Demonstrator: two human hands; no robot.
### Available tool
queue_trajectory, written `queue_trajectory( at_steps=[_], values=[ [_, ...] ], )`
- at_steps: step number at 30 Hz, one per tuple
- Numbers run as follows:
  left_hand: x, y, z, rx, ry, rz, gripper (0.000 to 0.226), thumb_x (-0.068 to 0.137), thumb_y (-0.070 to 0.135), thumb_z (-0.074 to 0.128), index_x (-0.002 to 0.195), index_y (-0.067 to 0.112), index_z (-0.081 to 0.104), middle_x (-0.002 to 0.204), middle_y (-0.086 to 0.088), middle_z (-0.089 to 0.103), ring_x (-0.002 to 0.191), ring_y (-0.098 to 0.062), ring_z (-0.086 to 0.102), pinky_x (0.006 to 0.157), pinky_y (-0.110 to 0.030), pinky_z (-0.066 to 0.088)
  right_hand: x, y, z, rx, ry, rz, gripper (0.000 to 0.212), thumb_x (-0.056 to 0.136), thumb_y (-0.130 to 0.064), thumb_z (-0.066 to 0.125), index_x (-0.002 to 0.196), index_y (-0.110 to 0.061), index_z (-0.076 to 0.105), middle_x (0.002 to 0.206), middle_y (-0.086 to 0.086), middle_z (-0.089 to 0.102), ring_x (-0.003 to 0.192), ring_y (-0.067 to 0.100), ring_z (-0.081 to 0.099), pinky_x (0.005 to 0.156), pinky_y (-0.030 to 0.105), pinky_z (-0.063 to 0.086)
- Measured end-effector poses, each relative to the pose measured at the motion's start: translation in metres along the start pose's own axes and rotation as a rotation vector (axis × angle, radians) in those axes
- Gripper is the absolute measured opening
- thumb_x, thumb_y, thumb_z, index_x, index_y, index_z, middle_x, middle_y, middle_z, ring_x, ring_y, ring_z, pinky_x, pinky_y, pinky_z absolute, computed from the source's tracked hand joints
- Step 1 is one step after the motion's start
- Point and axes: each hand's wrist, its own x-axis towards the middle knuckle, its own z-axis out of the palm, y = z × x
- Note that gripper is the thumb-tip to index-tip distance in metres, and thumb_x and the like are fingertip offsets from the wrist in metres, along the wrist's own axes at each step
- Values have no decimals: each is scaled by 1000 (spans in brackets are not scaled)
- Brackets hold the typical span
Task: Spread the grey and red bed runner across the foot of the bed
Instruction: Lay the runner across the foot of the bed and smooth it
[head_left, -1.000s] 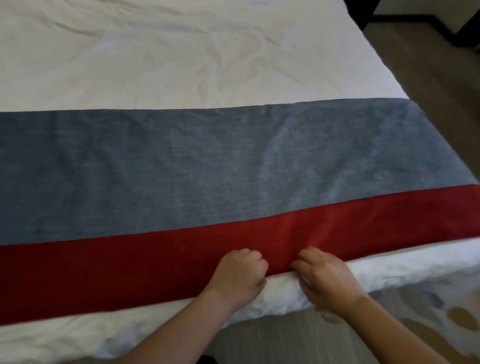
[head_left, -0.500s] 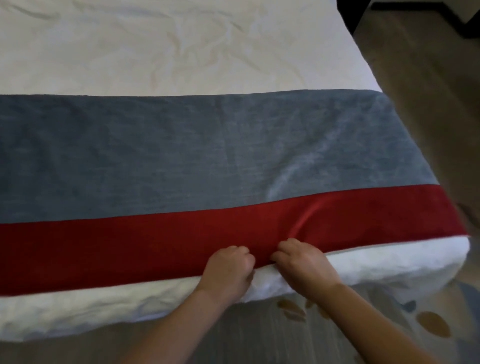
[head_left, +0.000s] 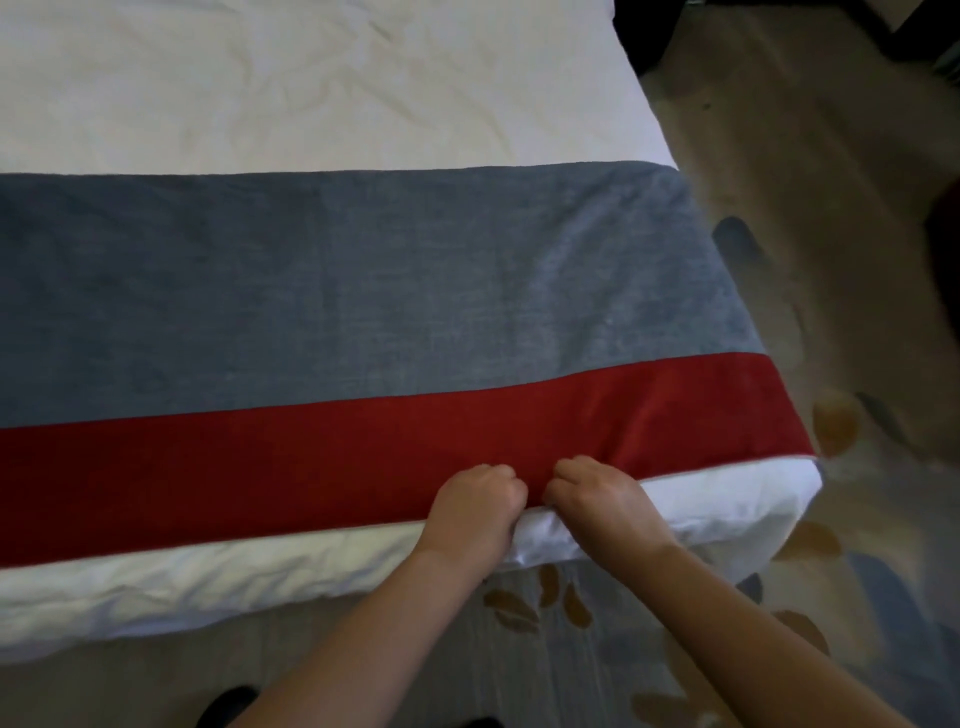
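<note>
The grey and red bed runner (head_left: 363, 312) lies flat across the foot of the white bed (head_left: 311, 78), its wide grey band farther from me and its red band nearest me. The runner's right end hangs over the bed's right side. My left hand (head_left: 475, 506) and my right hand (head_left: 597, 501) sit side by side at the red band's near hem, fingers curled, each pinching the runner's edge just above the white duvet's front edge (head_left: 260, 566).
A patterned carpet (head_left: 831, 571) with orange and blue leaf shapes covers the floor in front of and to the right of the bed. Dark furniture (head_left: 924, 31) stands at the far right corner. The bed's front right corner (head_left: 789, 499) is close to my right hand.
The view has shifted rightward along the bed, so more of the right edge and carpet shows. Both hands kept their pinch on the red hem and moved closer together.
</note>
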Motion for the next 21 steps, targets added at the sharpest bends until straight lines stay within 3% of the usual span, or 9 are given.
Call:
queue_trajectory(
  at_steps=[3,6,13,17,21],
  values=[
    [2,2,2,2,12,21,17,89,18,50,94,14,66,94,-1,59,90,-21,55,68,-31,38,-11,13,-1,60,32,22,14,59,-4,78,65,-11,68,66,4,58,60,25,58,45,32,49],
    [12,17,4,-25,15,41,23,91,26,48,98,14,66,97,-2,58,93,-21,54,71,-33,40,-24,37,-10,36,61,111,17,58,-2,75,73,-9,71,70,6,60,64,28,59,49,35,50],
    [56,77,12,-72,120,80,17,91,13,48,94,12,65,94,-4,58,92,-23,54,74,-35,43,-50,92,-25,-97,-6,262,14,71,3,67,80,-7,70,78,9,63,74,30,60,61,43,51],
    [68,96,14,-73,113,93,17,87,6,48,89,7,64,92,-8,60,88,-28,56,71,-37,41,-57,98,-23,-57,-66,270,16,80,-2,60,88,-12,69,87,5,63,85,25,60,71,40,50],
    [70,95,18,-96,91,143,21,90,22,51,93,9,67,92,-5,61,90,-25,55,75,-40,47,-66,107,-20,40,94,273,21,65,9,70,80,-6,72,77,9,65,72,31,62,57,42,54]
  ],
)
